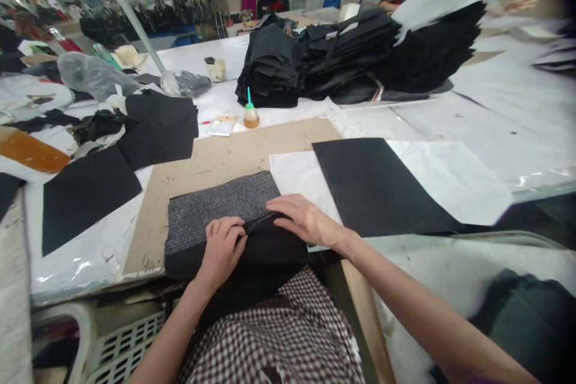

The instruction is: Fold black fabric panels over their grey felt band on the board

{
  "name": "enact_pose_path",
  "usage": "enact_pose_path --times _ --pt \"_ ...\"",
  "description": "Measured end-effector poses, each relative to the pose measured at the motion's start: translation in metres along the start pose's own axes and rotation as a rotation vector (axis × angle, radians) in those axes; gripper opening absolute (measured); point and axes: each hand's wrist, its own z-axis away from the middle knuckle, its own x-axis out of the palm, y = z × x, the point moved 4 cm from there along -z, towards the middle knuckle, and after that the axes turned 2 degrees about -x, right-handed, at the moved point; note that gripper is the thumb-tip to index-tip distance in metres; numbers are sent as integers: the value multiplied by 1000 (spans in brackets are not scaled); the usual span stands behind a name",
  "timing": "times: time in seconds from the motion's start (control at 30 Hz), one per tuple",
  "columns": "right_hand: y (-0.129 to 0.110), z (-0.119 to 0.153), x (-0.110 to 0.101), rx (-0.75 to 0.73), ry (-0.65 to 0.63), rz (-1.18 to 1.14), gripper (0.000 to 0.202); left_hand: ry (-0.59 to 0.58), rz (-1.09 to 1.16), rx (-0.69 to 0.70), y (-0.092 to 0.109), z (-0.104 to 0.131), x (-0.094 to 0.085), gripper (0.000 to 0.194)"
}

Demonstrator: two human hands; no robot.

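Note:
A black fabric piece (265, 258) lies over the near edge of a grey ribbed mat (216, 207) on a brown cardboard sheet (225, 156). My left hand (222, 249) pinches the upper edge of the black fabric with curled fingers. Just to its right, my right hand (306, 219) presses flat on the same edge with fingers extended. The fabric hangs down toward my checked lap.
A flat black panel (378, 183) rests on white paper (450, 177) at right. Black cut pieces (85, 192) lie at left. A small glue bottle (251, 114) stands behind the cardboard. A big stack of black fabric (351, 54) fills the back, with a person behind it. White basket (121, 348) below left.

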Motion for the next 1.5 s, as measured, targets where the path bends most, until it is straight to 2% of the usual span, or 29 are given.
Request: enact_pose_path --times 0.07,0.17,0.23,0.3,0.37,0.4,0.5,0.57,0.67,0.8,0.97,1.17,1.5 --pt "-14 -18 23 -98 -110 52 38 -29 -11 104 3 3 -1 9" --pt "-10 -28 36 -104 -205 126 34 -99 -9 149 2 3 0 12" --pt "2 -28 34 -63 -237 153 30 -103 26 58 -4 0 0 16" --pt "14 -26 29 -14 -241 152 29 -89 85 -72 -10 -6 1 38" --pt "24 -23 23 26 -235 117 27 -107 130 -137 -12 -14 3 54" --pt "28 -22 21 39 -230 95 25 -127 136 -138 -11 -18 5 54" --pt "37 -18 17 38 -217 92 22 -150 107 -97 -7 -28 13 35" --pt "41 -15 16 14 -221 113 22 -135 75 -71 -5 -32 18 25" --pt "48 -9 15 21 -218 80 24 -96 43 -30 -3 -33 24 21" --pt "55 -2 14 74 -164 10 19 -61 57 -7 -3 -32 26 20" --pt "58 4 13 53 -126 -19 18 -77 3 39 -2 -32 26 23" --pt "55 7 12 -41 -142 103 23 -114 -145 161 2 -32 24 31" --pt "41 9 15 -154 -202 314 23 -207 -247 201 11 -32 21 36"
